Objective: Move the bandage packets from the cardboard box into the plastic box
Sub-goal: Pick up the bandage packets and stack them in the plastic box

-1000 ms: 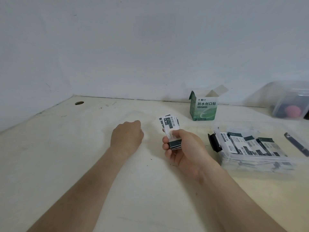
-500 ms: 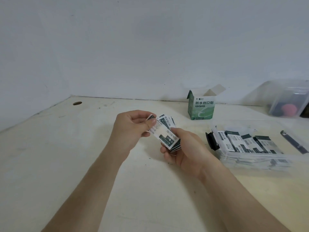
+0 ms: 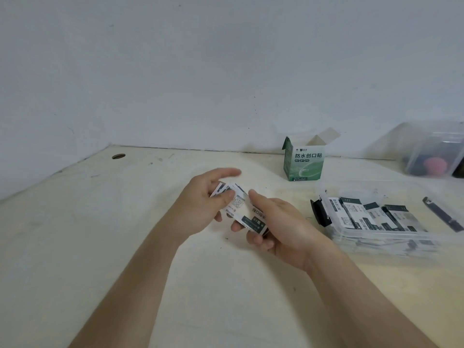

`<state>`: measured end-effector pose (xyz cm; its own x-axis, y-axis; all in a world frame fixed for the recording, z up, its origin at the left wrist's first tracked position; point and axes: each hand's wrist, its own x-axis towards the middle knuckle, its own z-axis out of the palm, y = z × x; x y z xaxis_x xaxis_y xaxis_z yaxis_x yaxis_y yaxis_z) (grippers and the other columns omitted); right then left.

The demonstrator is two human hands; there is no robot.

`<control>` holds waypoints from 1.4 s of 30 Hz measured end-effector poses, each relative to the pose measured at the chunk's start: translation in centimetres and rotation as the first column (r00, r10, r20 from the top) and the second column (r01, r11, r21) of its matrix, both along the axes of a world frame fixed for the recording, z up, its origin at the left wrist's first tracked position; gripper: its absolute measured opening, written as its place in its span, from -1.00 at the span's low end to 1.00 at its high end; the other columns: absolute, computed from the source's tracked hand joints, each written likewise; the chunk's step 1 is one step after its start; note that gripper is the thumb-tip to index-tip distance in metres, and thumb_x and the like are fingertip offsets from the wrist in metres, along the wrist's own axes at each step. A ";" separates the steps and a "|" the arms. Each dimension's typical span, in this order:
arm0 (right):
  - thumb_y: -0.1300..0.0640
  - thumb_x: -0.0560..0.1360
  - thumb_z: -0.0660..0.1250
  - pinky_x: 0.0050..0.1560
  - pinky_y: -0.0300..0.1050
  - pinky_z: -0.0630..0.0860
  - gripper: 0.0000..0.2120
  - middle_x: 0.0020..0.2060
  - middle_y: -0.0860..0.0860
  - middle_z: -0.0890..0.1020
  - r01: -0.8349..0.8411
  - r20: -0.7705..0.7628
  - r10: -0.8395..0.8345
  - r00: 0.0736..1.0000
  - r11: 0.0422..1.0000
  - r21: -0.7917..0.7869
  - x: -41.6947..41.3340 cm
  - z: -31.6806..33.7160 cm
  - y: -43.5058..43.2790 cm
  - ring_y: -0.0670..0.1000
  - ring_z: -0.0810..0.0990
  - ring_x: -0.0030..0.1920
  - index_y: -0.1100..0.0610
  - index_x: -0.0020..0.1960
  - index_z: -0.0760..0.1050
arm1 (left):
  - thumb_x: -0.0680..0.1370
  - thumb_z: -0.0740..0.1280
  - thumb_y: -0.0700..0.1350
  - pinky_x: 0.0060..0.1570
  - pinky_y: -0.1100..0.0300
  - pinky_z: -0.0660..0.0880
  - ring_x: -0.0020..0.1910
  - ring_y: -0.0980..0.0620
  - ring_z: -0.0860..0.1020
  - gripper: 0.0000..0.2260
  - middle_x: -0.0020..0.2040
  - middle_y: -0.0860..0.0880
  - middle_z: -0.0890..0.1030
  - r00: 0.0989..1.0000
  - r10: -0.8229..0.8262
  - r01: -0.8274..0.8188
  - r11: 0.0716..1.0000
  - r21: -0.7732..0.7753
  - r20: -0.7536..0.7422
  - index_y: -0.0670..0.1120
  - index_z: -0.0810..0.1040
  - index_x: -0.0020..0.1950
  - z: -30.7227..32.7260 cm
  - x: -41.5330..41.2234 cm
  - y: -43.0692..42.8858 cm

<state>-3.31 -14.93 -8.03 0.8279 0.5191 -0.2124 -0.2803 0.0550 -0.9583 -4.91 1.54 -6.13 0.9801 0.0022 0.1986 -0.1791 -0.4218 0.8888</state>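
Pale wooden tabletop (image 3: 75, 247) against a bare white wall, seen from the head camera: a person's two bare hands meet over the middle of the table, sharing a small fanned stack of white-and-dark-green paper bandage packets (image 3: 241, 209), held clear of the surface. The right hand (image 3: 283, 227) cradles the stack from below, fingers curled under it and thumb laid over the top. The left hand (image 3: 200, 204) pinches the upper packets between thumb and fingers, its forefinger lifted and blurred.

A green-and-white cardboard box (image 3: 303, 162) stands upright at the back by the wall, flaps open, well apart from the hands; whether anything is left inside cannot be told. To the right of the hands lies a clear rectangular plastic box (image 3: 376, 243) with a black latch (image 3: 319, 212) on its near end, a layer of packets lying flat inside it.

The step looks like squaring or sorting the handful before it goes in. It would go best with the right hand gripping firmly while the left lines up the edges, then the stack carried low over the rim and laid flat beside those inside, since thin slick packets fan out and spill if dropped
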 end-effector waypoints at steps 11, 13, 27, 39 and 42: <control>0.01 0.66 0.15 -0.57 -0.25 0.28 -0.70 -0.39 0.02 0.50 0.192 -0.005 -0.192 0.981 0.981 0.040 0.0 -0.4 0.5 -0.02 0.45 -0.50 0.17 -0.02 0.57 | 0.60 0.22 -0.10 -0.08 0.27 0.47 -0.13 0.20 0.55 -0.83 -0.10 0.14 0.60 0.998 0.035 -0.046 0.962 0.269 0.044 0.09 0.59 0.01 -1.5 0.2 -2.8; 0.01 0.65 0.18 -0.54 -0.25 0.37 -0.71 -0.32 0.06 0.50 0.210 -0.012 -0.209 0.978 0.976 0.065 -0.1 -0.2 0.6 -0.01 0.50 -0.48 0.22 0.08 0.54 | 0.59 0.27 -0.08 -0.18 0.44 0.40 -0.13 0.29 0.54 -0.86 -0.14 0.16 0.63 0.987 0.095 -0.130 0.948 0.292 0.130 0.07 0.62 -0.06 -1.3 0.2 -2.9; -0.10 0.43 0.45 -0.18 -0.08 0.43 -0.70 -0.26 -0.13 0.52 0.433 0.790 0.287 0.542 0.710 -0.555 -0.9 0.7 0.5 -0.01 0.48 -0.20 0.04 -0.15 0.39 | 0.43 0.36 -0.12 -0.38 0.27 0.33 -0.42 0.07 0.34 -0.86 -0.39 0.01 0.46 0.943 0.333 -0.333 0.940 0.073 0.012 -0.09 0.64 -0.32 -0.4 0.2 -1.7; 0.09 0.45 0.49 -0.13 -0.10 0.47 -0.73 -0.18 0.15 0.72 0.081 0.380 -0.028 0.925 0.989 -0.126 -1.3 1.8 -0.2 0.06 0.71 -0.26 0.13 -0.20 0.40 | 0.58 0.33 -0.08 -0.41 0.24 0.43 -0.33 -0.01 0.53 -0.83 0.00 -0.10 0.68 0.999 -0.036 0.026 0.959 -0.282 -0.031 -0.03 0.58 0.15 1.5 -1.2 -0.1; 0.09 0.46 0.48 -0.13 -0.08 0.44 -0.74 -0.11 0.23 0.69 0.062 0.402 0.005 0.916 0.986 -0.154 -1.4 1.8 0.0 0.07 0.72 -0.24 0.14 -0.19 0.40 | 0.57 0.34 -0.15 -0.28 0.15 0.54 -0.32 -0.08 0.55 -0.84 -0.07 -0.18 0.68 1.000 -0.031 0.031 0.956 -0.292 0.007 -0.08 0.62 0.12 1.7 -1.4 -0.4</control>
